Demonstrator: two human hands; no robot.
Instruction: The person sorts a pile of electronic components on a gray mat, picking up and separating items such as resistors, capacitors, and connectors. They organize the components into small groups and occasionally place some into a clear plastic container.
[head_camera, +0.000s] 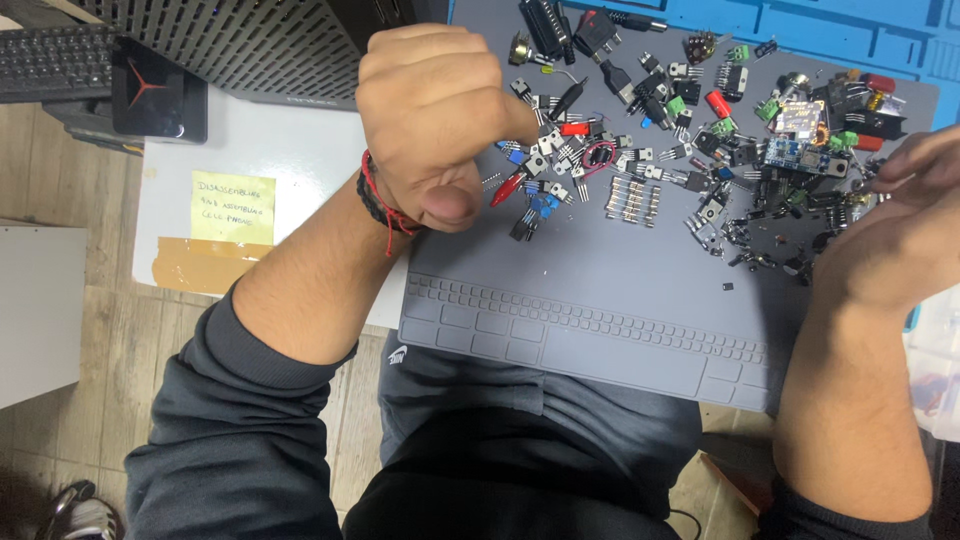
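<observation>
Basically, left hand (432, 120) was fisted shut above the grey mat (600, 290), contents indiscernible, while right hand (905, 225) lay loosely open, fingers touching the scattered components (700, 150).

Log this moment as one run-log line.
left hand: fisted above grey mat | right hand: open, fingers on small electronic parts | yellow note at left

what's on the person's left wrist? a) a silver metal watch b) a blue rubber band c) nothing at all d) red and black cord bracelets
d: red and black cord bracelets wrap the wrist just below the closed left hand, which is raised above the grey silicone work mat beside the scattered small electronic components.
</observation>
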